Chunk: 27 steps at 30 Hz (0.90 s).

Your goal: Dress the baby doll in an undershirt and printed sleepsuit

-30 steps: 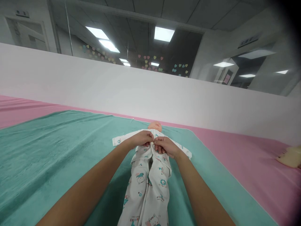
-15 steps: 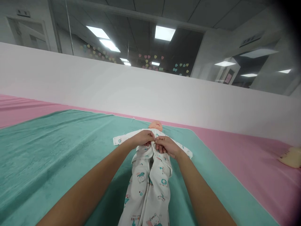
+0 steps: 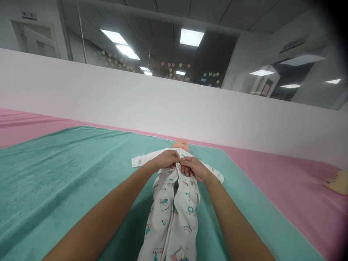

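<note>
A baby doll (image 3: 181, 144) lies on its back with its head away from me, dressed in a white printed baby shirt (image 3: 168, 175) and matching pants (image 3: 160, 217). My left hand (image 3: 168, 159) pinches the shirt's front edge at the middle of the chest. Close against it, my right hand (image 3: 193, 168) pinches the other front edge, fingers curled. The fingertips of both hands meet, and what lies between them is mostly hidden. Below my hands the shirt's front hangs apart over the waist. Both sleeves stretch out to the sides.
The doll rests on a teal blanket (image 3: 67, 174) over a pink sheet (image 3: 272, 174). A low white wall (image 3: 136, 101) with glass above it stands behind. At the far right edge lies a cream-coloured object (image 3: 337, 182), partly cut off.
The whole view has shifted very slightly. Both hands stay at the same place on the shirt's front, with only tiny finger movement.
</note>
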Each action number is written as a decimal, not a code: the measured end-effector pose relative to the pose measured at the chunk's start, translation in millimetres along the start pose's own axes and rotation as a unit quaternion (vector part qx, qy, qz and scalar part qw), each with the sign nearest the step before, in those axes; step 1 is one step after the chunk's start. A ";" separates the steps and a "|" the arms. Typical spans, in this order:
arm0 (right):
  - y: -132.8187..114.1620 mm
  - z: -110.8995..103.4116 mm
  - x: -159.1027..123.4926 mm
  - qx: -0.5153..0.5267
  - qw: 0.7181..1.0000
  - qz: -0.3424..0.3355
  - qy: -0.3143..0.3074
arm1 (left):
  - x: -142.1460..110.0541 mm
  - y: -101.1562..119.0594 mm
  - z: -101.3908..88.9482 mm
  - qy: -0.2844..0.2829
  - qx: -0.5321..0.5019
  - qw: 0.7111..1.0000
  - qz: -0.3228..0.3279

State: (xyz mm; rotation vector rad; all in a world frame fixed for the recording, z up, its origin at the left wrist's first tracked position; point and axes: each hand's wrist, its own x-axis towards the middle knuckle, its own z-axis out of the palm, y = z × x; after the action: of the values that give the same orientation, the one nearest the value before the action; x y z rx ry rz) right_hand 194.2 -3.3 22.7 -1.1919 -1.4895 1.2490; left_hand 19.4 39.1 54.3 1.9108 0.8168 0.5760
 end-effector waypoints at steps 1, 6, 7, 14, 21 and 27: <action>-0.2 0.0 0.1 0.000 1.000 0.001 0.001 | 0.4 -0.3 -0.1 -0.001 0.000 1.000 0.002; -0.1 -0.1 0.4 0.004 1.000 -0.005 -0.007 | 0.2 -1.1 -1.6 -0.011 0.004 1.000 0.007; 0.1 -0.2 0.4 0.005 1.000 -0.005 -0.006 | -0.1 -1.3 -2.0 -0.015 0.004 1.000 0.010; 0.2 -0.7 0.5 0.005 1.000 0.003 -0.003 | -0.1 -4.6 -3.9 -0.030 -0.006 0.999 0.021; 2.0 -2.5 2.8 0.044 0.999 0.005 0.005 | -3.1 -1.9 -7.1 -0.067 -0.036 0.997 0.029; 15.2 -16.2 4.2 0.237 0.971 -0.002 0.036 | -5.7 2.7 -7.1 -0.072 0.031 0.997 0.018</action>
State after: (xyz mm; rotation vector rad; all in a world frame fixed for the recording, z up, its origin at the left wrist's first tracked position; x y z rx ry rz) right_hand 211.3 4.8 10.4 -0.9010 -1.0565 1.4412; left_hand 11.5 38.1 59.6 2.0029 0.7157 0.4323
